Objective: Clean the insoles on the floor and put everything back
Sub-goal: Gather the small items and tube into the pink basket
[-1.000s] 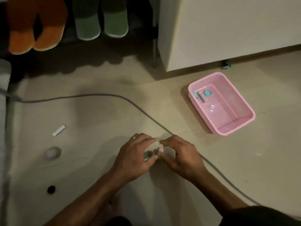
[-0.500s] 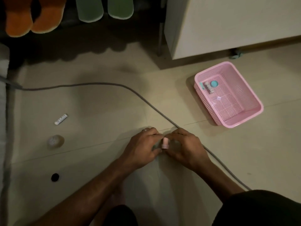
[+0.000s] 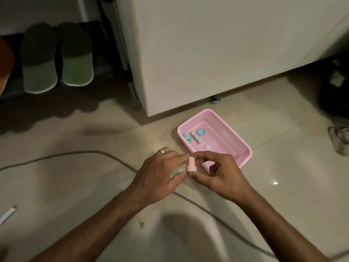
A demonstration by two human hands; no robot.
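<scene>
A small pale pink cap-shaped piece (image 3: pixel 190 163) is held above the floor between both hands. My right hand (image 3: pixel 219 176) pinches it with thumb and fingertips. My left hand (image 3: pixel 160 174), with a ring on one finger, has its fingers curled against the piece's left side. What sits under the piece inside my left fingers is blurred. A pink perforated basket (image 3: pixel 243 148) lies on the tiles just beyond my hands, holding two teal pieces (image 3: pixel 201 132) and a small white tube (image 3: pixel 196 137). No insoles show.
A grey cable (image 3: pixel 90 153) snakes across the tiled floor under my forearms. Green slippers (image 3: pixel 75 61) stand on a dark rack at the back left. A white cabinet (image 3: pixel 217 44) rises behind the basket. A white stick (image 3: pixel 7 214) lies at the far left, a shoe (image 3: pixel 340 138) at the right.
Both hands rose from the floor with the pink piece between them and shifted toward the basket. The view swung right and up, dropping the grey round thing and black dot out of sight.
</scene>
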